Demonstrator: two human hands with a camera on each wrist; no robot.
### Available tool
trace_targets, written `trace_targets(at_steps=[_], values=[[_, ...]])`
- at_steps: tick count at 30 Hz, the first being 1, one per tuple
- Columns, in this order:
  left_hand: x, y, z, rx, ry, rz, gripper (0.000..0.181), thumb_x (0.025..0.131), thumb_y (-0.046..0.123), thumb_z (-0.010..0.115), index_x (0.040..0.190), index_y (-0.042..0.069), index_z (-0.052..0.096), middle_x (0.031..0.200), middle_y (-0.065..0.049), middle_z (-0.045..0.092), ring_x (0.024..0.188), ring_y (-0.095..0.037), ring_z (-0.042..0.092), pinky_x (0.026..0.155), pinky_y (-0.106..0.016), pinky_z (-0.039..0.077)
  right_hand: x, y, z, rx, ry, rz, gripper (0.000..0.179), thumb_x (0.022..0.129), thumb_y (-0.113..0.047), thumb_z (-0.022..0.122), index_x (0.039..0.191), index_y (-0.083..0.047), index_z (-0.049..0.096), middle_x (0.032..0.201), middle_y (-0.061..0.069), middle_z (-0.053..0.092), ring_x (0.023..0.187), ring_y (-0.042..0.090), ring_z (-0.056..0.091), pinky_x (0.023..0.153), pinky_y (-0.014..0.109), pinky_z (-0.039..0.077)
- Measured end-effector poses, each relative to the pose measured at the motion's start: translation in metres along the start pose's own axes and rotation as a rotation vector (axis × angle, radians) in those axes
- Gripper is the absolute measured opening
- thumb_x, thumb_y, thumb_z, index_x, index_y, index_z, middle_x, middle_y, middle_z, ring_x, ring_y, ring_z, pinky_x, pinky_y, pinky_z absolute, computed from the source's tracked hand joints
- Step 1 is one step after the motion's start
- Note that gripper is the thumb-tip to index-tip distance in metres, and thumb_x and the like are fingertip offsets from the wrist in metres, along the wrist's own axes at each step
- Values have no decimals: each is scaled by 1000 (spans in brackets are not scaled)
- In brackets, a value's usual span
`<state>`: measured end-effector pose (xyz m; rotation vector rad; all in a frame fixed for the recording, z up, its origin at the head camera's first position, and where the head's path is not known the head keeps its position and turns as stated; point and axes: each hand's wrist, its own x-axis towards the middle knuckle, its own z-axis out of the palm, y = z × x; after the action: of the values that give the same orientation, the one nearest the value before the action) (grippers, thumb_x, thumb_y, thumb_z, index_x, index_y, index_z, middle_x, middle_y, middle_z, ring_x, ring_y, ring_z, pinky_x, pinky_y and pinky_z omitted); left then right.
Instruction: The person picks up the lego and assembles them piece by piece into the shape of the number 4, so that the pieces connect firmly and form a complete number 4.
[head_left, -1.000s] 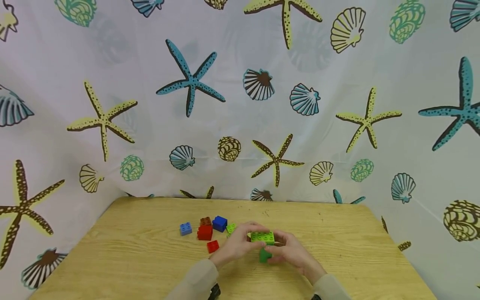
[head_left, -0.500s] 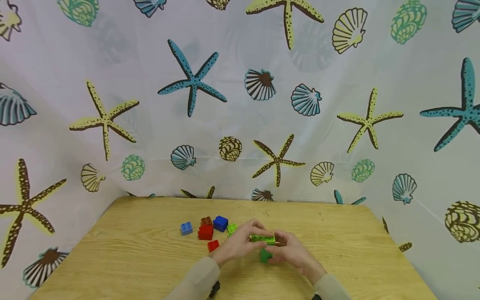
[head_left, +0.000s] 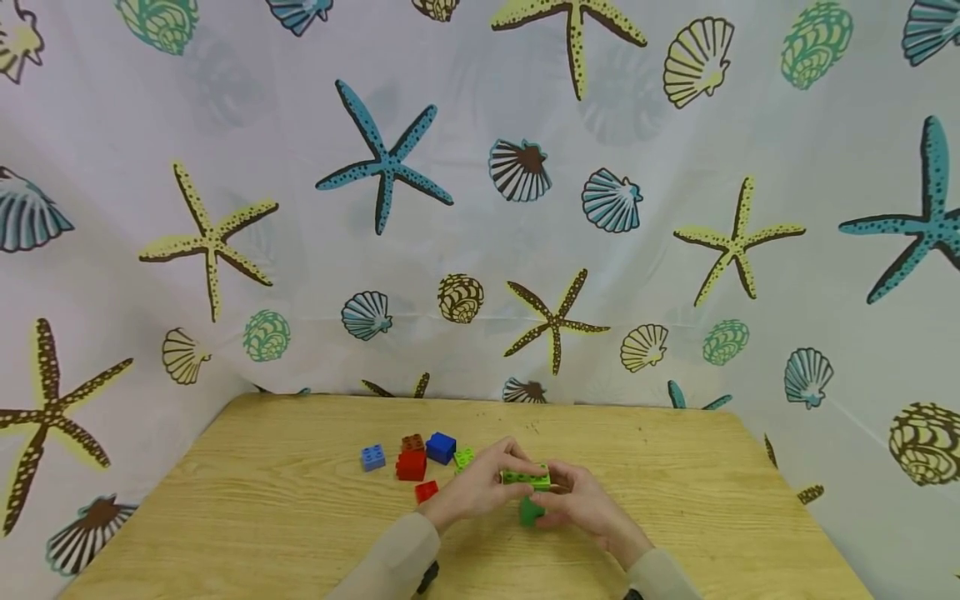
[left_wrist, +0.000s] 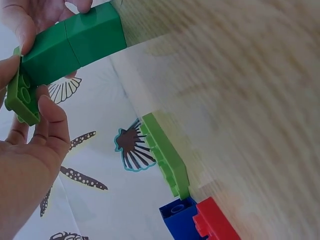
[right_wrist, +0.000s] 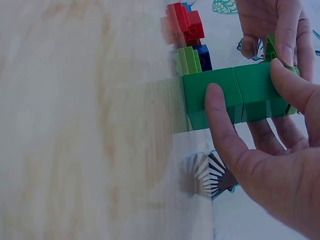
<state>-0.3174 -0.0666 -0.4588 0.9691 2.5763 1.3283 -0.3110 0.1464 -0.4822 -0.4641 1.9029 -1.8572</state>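
Two dark green building bricks stand stacked end to end on the table, with a flat light green brick across the top. My left hand holds the light green brick from the left, thumb in front and fingers over its studs. From the right, my right hand grips the dark green stack, its fingers spread along the sides in the right wrist view. In the left wrist view the light green brick overhangs the stack and shows its hollow underside. Whether it is pressed fully down I cannot tell.
Left of my hands lie loose bricks: a light blue one, a brown one, a dark blue one, a red one, a flat red one and another light green one. A patterned cloth hangs behind the table.
My left fingers have slid forward over the light green brick's studs, covering more of its top. My right hand keeps its hold on the dark green stack. The loose bricks stay put.
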Motion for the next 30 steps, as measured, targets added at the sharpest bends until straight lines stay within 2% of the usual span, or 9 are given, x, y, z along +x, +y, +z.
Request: trace_targets(at_steps=[10, 19, 22, 26, 30], values=[[-1, -3, 1, -4, 10, 8, 26, 92, 19, 69, 117, 25, 74, 99, 6, 53, 86, -12, 48, 67, -23, 38, -2, -1, 1, -1, 5, 11, 60, 94, -17, 67, 145, 0, 43, 144, 21, 48, 121, 27, 57, 91, 51, 54], [-1, 2, -1, 52, -7, -1, 28, 93, 20, 68, 120, 24, 72, 99, 7, 51, 86, -12, 47, 69, -24, 38, -2, -1, 0, -10, 9, 10, 59, 93, -18, 68, 144, -1, 44, 142, 20, 50, 122, 30, 57, 90, 52, 54], [-1, 4, -2, 62, -13, -3, 28, 93, 21, 68, 121, 24, 72, 99, 8, 51, 87, -12, 47, 69, -24, 38, -2, -2, -1, -12, 20, 12, 59, 93, -18, 68, 143, 0, 43, 141, 21, 50, 123, 35, 55, 89, 52, 54], [-2, 4, -3, 132, -10, 27, 30, 93, 20, 68, 122, 24, 71, 99, 8, 51, 84, -10, 47, 68, -21, 40, -2, -3, 0, -18, 27, 10, 62, 93, -20, 68, 145, 1, 41, 142, 23, 48, 124, 39, 54, 89, 51, 55], [-4, 2, -3, 174, -10, 58, 32, 93, 19, 68, 124, 24, 70, 100, 9, 54, 82, -7, 49, 67, -19, 44, -2, -2, 0, -16, 19, 10, 61, 93, -19, 68, 145, 1, 41, 141, 24, 48, 123, 35, 56, 90, 52, 54]])
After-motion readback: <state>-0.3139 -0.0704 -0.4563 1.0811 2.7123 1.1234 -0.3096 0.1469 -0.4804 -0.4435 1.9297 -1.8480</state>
